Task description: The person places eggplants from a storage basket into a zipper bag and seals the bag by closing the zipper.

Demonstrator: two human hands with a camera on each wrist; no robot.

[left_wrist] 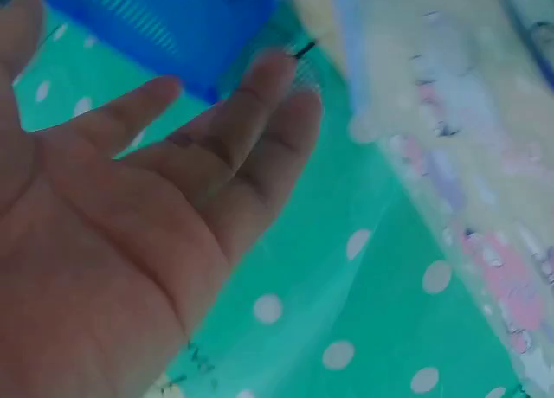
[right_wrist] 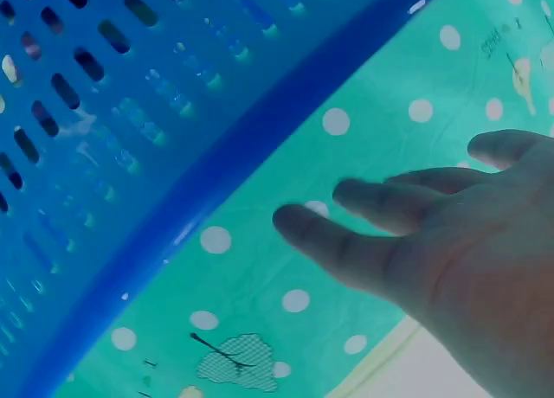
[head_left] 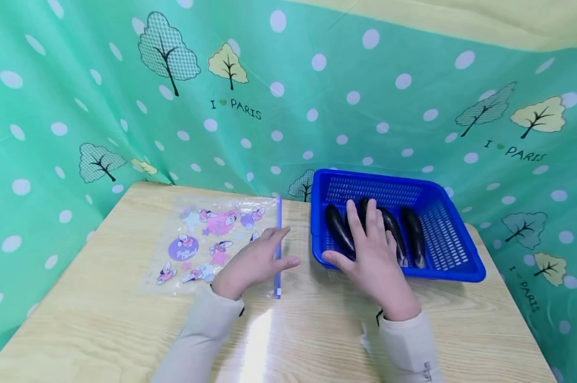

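Seen from the head camera, a person in cream sleeves works at a wooden table [head_left: 101, 319] backed by a green polka-dot cloth [head_left: 365, 106]. The right hand [head_left: 374, 255] reaches into a blue slotted basket [head_left: 456, 250] at the table's right, fingers straight and spread over the near ends of the dark eggplants [head_left: 338, 229] lying side by side inside; whether the palm actually presses on them cannot be told. The left hand [head_left: 255, 263] lies relaxed and flat on the right edge of a clear cartoon-printed zip bag [head_left: 207, 239], fingertips at its blue zipper strip [head_left: 278, 244], just left of the basket.

Only the head view shows the eggplants and the whole layout. The left wrist camera, blurred, gives an open palm [left_wrist: 112, 242] with loosely extended fingers, grasping nothing, a corner of the basket [left_wrist: 164, 22] beyond. The right wrist camera shows the basket's rim and slotted wall [right_wrist: 130, 156] close up, with the right hand [right_wrist: 433, 242] unclenched beside it, gripping nothing.
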